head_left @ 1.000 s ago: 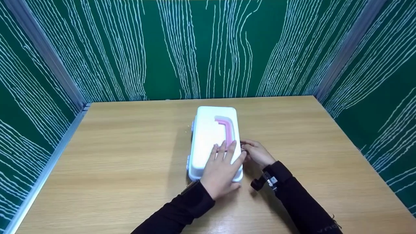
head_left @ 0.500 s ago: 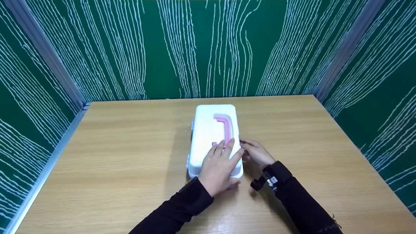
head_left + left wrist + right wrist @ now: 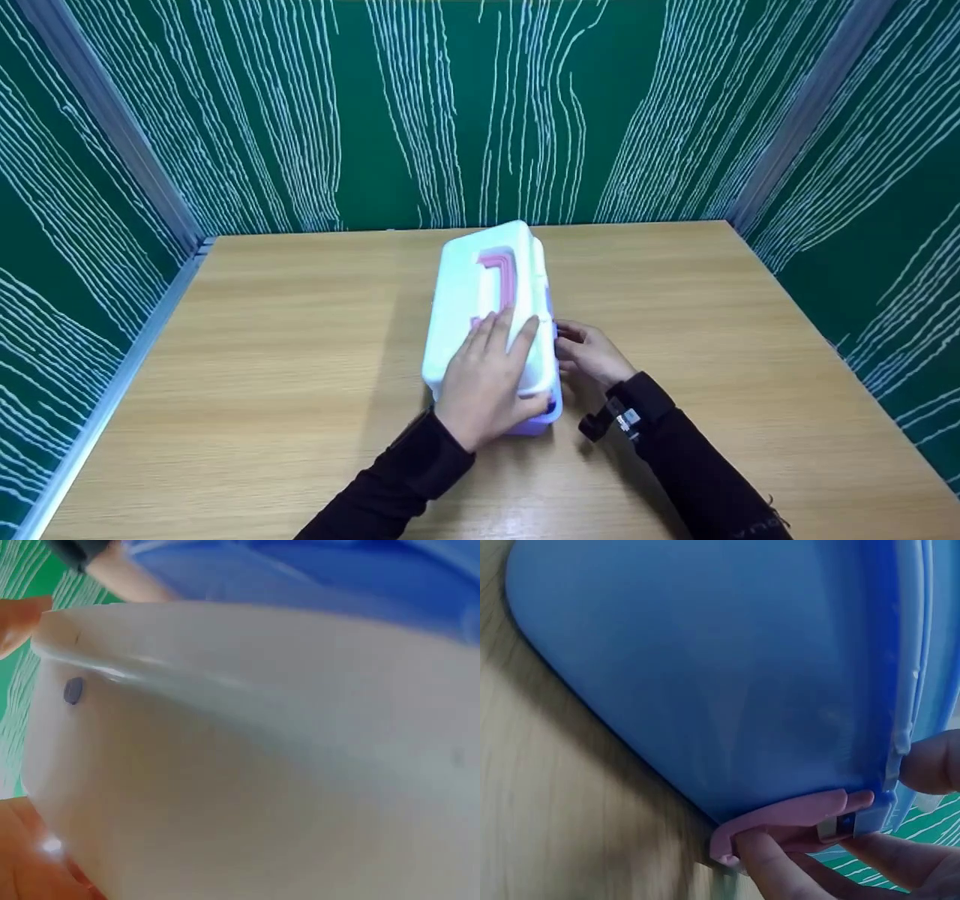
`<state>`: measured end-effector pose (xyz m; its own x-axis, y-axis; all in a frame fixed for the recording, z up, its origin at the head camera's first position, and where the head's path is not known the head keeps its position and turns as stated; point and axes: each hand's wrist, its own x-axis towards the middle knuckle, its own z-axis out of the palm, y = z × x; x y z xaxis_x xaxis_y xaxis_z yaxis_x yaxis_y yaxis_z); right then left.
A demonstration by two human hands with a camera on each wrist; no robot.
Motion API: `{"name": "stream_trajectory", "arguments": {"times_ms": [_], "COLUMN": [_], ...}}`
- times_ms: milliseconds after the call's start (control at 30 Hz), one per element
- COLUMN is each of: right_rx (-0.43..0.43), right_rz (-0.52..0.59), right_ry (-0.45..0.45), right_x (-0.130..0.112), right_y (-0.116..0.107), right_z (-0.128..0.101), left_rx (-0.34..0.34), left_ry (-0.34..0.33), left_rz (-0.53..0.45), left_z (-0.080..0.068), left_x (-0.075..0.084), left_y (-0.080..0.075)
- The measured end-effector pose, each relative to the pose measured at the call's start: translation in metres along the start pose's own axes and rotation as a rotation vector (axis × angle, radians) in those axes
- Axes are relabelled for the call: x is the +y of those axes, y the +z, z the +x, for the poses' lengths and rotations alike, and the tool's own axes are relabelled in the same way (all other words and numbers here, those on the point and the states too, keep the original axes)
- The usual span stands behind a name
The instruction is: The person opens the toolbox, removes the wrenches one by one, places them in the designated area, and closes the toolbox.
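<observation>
A plastic storage box stands on the table, its white lid (image 3: 457,292) raised and tilted left off the lavender-blue body (image 3: 534,427). Set into the lid's top is a pink carrying handle (image 3: 508,279). My left hand (image 3: 484,375) holds the lid near its front end, fingers spread over the top and thumb at the right front edge. At the box's right side, my right hand (image 3: 595,356) grips a pink latch (image 3: 799,814); one finger is tucked in it and another digit touches the rim. In the head view the inside of the box is hidden.
The wooden table (image 3: 300,337) extends around the box. Green walls (image 3: 465,112) with white wavy lines enclose it behind and at both sides. A small camera (image 3: 600,422) sits on the right wrist.
The lid's right edge has come up and the lid has tipped left, showing the body's rim. My left hand has moved left with it; the right hand has stayed at the latch.
</observation>
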<state>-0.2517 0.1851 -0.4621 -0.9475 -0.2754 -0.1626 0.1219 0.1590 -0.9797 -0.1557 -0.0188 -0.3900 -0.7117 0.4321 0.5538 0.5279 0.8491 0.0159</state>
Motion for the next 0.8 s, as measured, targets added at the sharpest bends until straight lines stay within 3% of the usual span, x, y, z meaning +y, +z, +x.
{"name": "stream_trajectory", "arguments": {"times_ms": [267, 533, 800], "right_rx": [-0.012, 0.007, 0.003], "right_rz": [0.005, -0.020, -0.046], "right_ry": [-0.032, 0.001, -0.023], "right_x": [-0.001, -0.002, -0.002], "right_y": [0.003, 0.002, 0.001], "right_z": [0.000, -0.001, 0.000], "left_rx": [0.064, 0.108, 0.123], "left_ry": [-0.088, -0.201, -0.427], "left_rz": [-0.044, -0.121, -0.450], "left_z": [-0.005, -0.010, -0.021], "left_x": [-0.012, -0.026, -0.063], "left_y": [-0.018, -0.029, -0.047]}}
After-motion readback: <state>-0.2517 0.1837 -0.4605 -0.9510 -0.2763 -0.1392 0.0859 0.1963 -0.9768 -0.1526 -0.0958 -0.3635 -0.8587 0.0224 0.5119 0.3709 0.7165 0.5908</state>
